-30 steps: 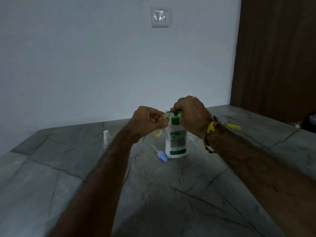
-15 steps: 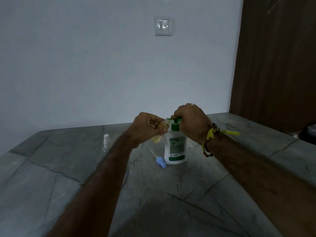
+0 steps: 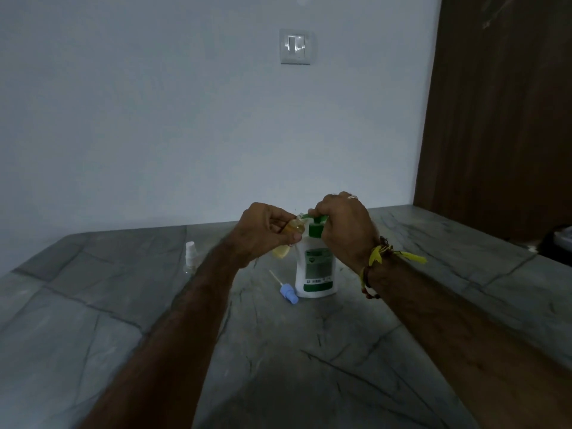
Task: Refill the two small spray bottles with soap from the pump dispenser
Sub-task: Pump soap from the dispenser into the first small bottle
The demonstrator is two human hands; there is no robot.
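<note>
Holding yellowish bottle (image 3: 286,239) (apparently uncapped); tilted.

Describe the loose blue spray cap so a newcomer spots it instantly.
Start at the white pump dispenser with the green top, standing mid-way across the grey stone table. Just to its lower left, the blue spray cap lies on its side on the table, apart from any bottle. It is the only blue item, with a thin pale dip tube pointing away.

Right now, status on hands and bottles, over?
Left hand holds small bottle at pump spout. Right hand on pump. Blue sprayer off, lying on counter. Second bottle waiting, far left.
</note>
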